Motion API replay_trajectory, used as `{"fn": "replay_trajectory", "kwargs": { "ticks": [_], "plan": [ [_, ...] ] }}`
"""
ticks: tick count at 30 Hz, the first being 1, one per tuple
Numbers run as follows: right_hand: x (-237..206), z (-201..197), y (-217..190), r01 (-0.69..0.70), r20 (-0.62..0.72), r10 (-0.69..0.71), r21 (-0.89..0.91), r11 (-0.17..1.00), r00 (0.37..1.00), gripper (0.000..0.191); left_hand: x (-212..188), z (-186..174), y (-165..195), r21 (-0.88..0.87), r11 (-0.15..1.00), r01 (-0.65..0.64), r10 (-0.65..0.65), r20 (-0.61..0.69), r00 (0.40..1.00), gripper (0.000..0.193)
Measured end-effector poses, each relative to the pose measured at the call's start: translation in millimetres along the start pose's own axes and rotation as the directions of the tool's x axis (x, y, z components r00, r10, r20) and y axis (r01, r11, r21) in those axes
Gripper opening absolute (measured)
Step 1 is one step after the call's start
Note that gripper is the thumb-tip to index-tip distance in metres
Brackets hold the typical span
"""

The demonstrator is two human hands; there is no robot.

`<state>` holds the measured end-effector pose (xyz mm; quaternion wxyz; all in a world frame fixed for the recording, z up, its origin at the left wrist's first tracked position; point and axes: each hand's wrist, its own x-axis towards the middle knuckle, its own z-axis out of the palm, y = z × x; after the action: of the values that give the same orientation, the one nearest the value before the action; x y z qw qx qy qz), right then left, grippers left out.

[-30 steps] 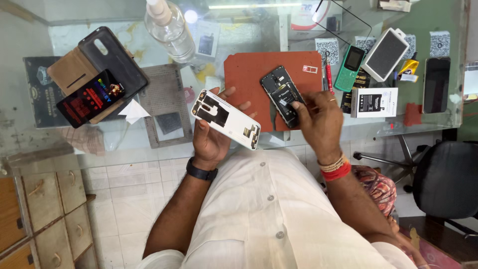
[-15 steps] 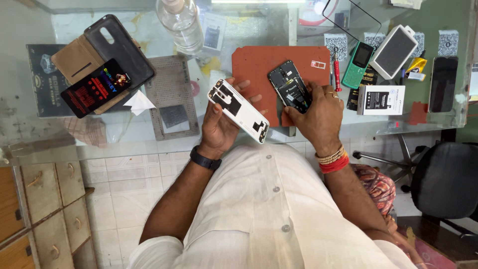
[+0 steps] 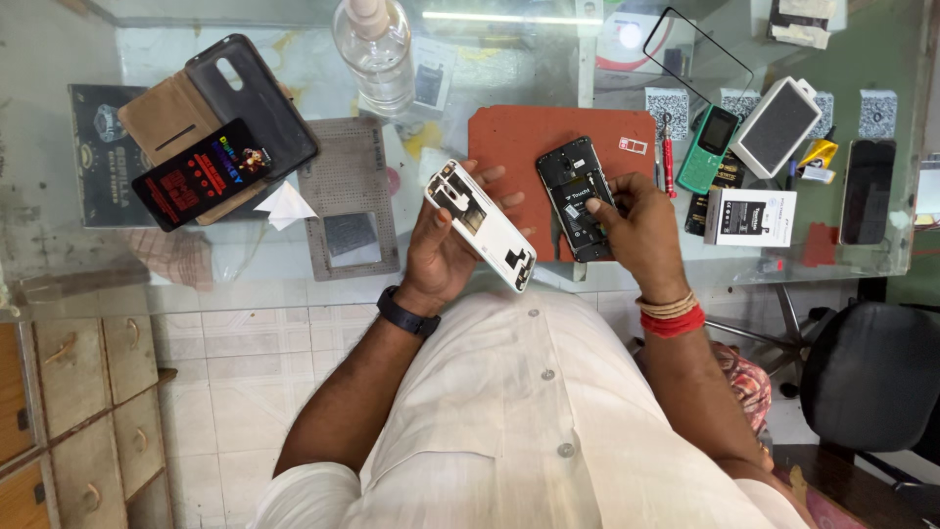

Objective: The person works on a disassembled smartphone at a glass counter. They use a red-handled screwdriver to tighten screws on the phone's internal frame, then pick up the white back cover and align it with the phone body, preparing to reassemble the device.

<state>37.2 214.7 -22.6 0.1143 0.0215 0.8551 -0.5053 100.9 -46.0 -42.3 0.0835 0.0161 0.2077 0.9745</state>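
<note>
At the centre of the frame, the left hand (image 3: 443,250) grips a white phone back cover (image 3: 482,225) — long, inner side up, with dark cut-outs, tilted diagonally. Just right of it, the right hand (image 3: 636,230) pinches at an opened black phone (image 3: 573,194) — lying on a red mat (image 3: 519,137) over the glass table (image 3: 59,108).

Changes logged against the earlier views:
- White back cover (image 3: 482,225): held by left hand (image 3: 441,257); swung from a flatter lie to a steeper diagonal and carried slightly clear of the opened black phone (image 3: 578,198).
- Right hand (image 3: 634,230): shifted from the phone's lower end to its right edge, fingertips (image 3: 594,208) now on the exposed interior.
- Opened black phone: turned nearer to upright on the red mat (image 3: 509,147).
</note>
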Motion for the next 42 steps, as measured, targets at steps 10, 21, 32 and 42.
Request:
{"fn": "replay_trajectory", "kwargs": {
  "ticks": [10,21,32,42],
  "plan": [
    [2.4,-20.2,-8.3,-0.432,0.358,0.253,0.629,0.646,0.899,0.016,6.0,4.5,-11.3,-0.002,0.996,0.091,-0.091,0.034,0.995,0.081],
    [3.2,-18.2,-10.2,-0.450,0.441,0.143,0.740,0.501,0.886,0.017,15.9,16.1,-15.2,-0.024,0.989,0.144,-0.143,0.030,0.989,0.079],
    [-18.0,-7.0,-48.5,0.168,0.010,-0.181,0.335,0.927,0.983,0.020,17.5,8.7,-18.6,0.032,0.990,0.138,-0.137,-0.050,0.989,0.072],
    [-33.3,15.7,-76.7,0.400,-0.018,-0.413,-0.214,0.891,0.911,0.025,17.5,-2.6,-30.7,-0.001,0.995,0.097,-0.096,-0.062,0.993,0.067]
  ]
}}
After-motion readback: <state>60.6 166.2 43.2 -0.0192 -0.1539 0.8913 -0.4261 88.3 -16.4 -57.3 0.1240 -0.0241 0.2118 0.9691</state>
